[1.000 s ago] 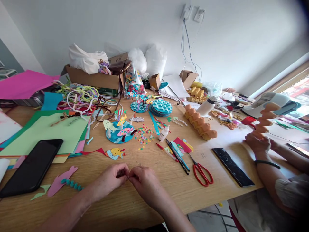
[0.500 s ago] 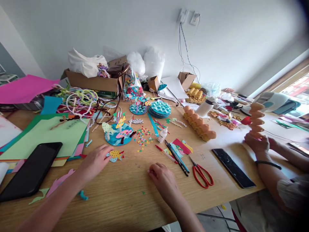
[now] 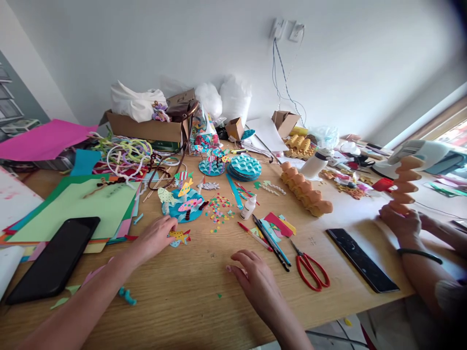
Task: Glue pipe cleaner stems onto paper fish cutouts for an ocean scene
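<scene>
My left hand (image 3: pixel 157 238) rests at the left edge of a yellow paper fish (image 3: pixel 179 236), fingers together over a pale blue one; whether it grips them is hidden. Just behind stands a blue wavy disc (image 3: pixel 175 210) with several paper fish on it. My right hand (image 3: pixel 251 274) is over the bare wood, its thumb and fingers apart and nothing in it. To its upper right lie a red pen (image 3: pixel 254 236), dark pencils (image 3: pixel 270 243) and red-handled scissors (image 3: pixel 312 270). A small white glue bottle (image 3: pixel 248 207) stands beside colourful confetti (image 3: pixel 219 209).
At the right, a person's hands (image 3: pixel 403 226) hold an orange egg-carton strip (image 3: pixel 406 184). A black phone (image 3: pixel 54 260) and green paper sheets (image 3: pixel 78 206) lie left. Another egg-carton strip (image 3: pixel 305 190) and a dark slab (image 3: pixel 361 260) are on the right.
My right hand has opened, thumb and fingers spreading apart. The view has shifted slightly, so things appear a little further right and lower. My left hand remains by the yellow fish.
</scene>
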Demonstrator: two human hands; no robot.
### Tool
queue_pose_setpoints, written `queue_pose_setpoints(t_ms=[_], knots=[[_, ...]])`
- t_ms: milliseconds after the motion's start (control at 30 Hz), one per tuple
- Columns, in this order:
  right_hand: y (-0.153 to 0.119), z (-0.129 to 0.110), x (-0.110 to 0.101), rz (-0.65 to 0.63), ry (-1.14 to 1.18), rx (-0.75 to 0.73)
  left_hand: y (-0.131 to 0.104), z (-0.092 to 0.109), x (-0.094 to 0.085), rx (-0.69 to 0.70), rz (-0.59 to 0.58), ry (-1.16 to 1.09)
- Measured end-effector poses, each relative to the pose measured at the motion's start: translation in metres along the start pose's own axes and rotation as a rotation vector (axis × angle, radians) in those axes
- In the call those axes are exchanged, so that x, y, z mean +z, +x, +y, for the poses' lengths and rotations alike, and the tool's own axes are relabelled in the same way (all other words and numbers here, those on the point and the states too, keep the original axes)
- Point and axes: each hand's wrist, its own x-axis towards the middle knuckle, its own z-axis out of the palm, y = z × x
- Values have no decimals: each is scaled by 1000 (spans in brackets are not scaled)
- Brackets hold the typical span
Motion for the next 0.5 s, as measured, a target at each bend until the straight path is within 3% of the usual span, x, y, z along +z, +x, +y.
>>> queue_pose_setpoints(t_ms=[300,400,500], knots=[[-1,-6,-5,8,86,-28,0,4,-10,-105,-71,-243],[0,-14,-9,36,252,-35,-8,15,-20,-113,-105,-367],[6,-25,-6,37,501,-10,-18,34,-26,-160,-127,-678]])
